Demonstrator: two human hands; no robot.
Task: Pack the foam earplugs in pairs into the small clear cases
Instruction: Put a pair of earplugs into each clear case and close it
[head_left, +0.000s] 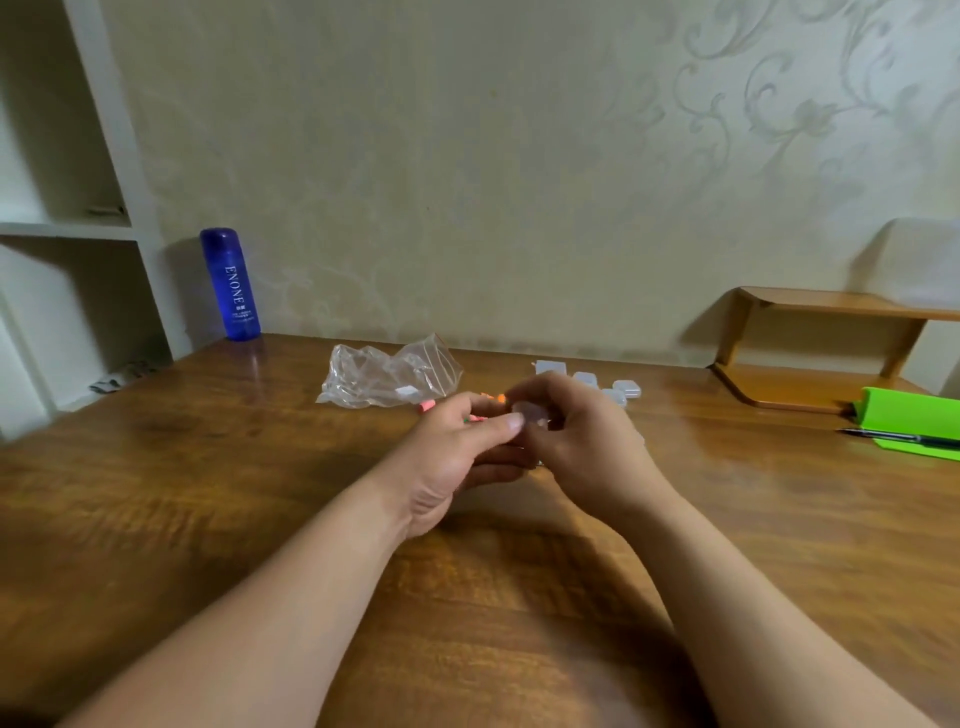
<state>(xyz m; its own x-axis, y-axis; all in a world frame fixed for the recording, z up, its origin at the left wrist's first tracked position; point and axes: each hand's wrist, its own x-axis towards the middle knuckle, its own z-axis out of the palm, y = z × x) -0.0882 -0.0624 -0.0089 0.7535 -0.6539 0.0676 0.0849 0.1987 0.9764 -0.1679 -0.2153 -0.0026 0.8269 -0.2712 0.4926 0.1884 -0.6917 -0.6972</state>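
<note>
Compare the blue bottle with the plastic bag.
The bottle is blue; the bag is clear. The bottle stands upright; the bag lies crumpled. The bottle reads ENONE; the bag shows no legible print. Both sit on the table.

Seen from a head-worn camera, a person's left forearm (291, 597) and right forearm (753, 587) are bare from frame edge to wrist; the left grip (457, 457) shows a short, pale, trimmed thumbnail (515, 423), the right grip (587, 441) bare knuckles
</note>
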